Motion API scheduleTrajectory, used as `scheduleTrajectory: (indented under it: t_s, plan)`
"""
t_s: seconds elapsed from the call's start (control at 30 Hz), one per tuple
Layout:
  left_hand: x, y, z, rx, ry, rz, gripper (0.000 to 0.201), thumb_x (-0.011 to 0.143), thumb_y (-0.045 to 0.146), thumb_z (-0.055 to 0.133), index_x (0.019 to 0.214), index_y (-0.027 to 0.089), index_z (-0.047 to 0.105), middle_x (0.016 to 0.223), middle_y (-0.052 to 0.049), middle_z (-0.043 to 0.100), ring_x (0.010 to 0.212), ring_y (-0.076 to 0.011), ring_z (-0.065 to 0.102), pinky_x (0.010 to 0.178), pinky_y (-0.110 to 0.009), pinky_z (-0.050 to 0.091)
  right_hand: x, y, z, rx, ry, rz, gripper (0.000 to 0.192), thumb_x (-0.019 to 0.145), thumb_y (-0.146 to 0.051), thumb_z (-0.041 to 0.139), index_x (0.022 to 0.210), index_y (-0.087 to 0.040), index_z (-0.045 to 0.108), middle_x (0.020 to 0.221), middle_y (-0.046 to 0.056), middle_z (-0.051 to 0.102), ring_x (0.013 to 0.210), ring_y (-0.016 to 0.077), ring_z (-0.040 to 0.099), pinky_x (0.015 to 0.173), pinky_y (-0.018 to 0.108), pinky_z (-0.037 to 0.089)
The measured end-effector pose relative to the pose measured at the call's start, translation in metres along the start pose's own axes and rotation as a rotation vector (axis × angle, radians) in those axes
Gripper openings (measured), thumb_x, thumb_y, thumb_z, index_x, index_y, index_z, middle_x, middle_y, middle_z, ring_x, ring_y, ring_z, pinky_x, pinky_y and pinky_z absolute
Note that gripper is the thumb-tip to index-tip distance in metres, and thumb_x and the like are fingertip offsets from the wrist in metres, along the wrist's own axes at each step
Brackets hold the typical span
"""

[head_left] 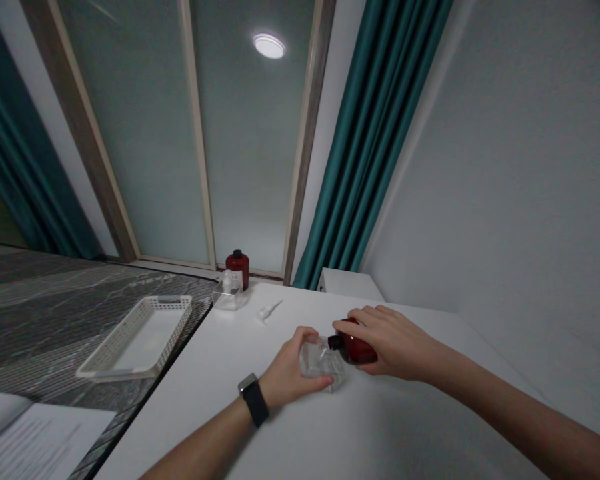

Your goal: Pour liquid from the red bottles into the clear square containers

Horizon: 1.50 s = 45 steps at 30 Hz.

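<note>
- Far left, papers (35,440) lie at the near corner of the dark marbled surface (55,300), cut off by the frame edge.
- Next along, a white slotted basket (140,337) sits right at the seam where the dark surface meets the white table (290,440).
- At the table's far edge, a clear box (229,293) with a red bottle (237,268) just behind it, and a small white pump nozzle (269,311) lying loose nearby.
- Wide bare table between that group and the hands.
- Left hand (293,373), dark watch (254,399) on the wrist, curls round a small clear container (323,365), thumb and fingers closed on it, holding it on the tabletop.
- Right hand (385,340) wraps over a dark red bottle (357,347), tipped on its side, black neck meeting the clear container's mouth.
- Right of the hands, open white tabletop runs to the grey wall (505,200).
- Behind, teal curtain (375,133) hangs beside the window.
</note>
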State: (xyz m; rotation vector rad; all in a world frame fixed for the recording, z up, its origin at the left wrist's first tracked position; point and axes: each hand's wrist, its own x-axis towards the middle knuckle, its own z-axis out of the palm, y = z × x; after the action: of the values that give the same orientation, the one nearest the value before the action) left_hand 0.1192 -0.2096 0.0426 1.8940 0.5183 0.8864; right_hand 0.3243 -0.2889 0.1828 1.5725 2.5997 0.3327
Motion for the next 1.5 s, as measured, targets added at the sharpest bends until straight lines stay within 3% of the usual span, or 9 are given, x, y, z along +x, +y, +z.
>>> scheduleTrajectory:
  t_s: [1.5]
  plan:
    - [0.0000, 0.0054, -0.0010, 0.002, -0.001, -0.009, 0.066, 0.065, 0.025, 0.082, 0.118, 0.021, 0.044, 0.115, -0.008, 0.061, 0.106, -0.0265, 0.060, 0.095, -0.041, 0.046, 0.0015, 0.0022, 0.0013, -0.046, 0.054, -0.038, 0.057, 0.075, -0.034, 0.080, 0.126, -0.028, 0.053, 0.111, 0.008, 0.067, 0.095, 0.0293, 0.064, 0.078, 0.041, 0.048]
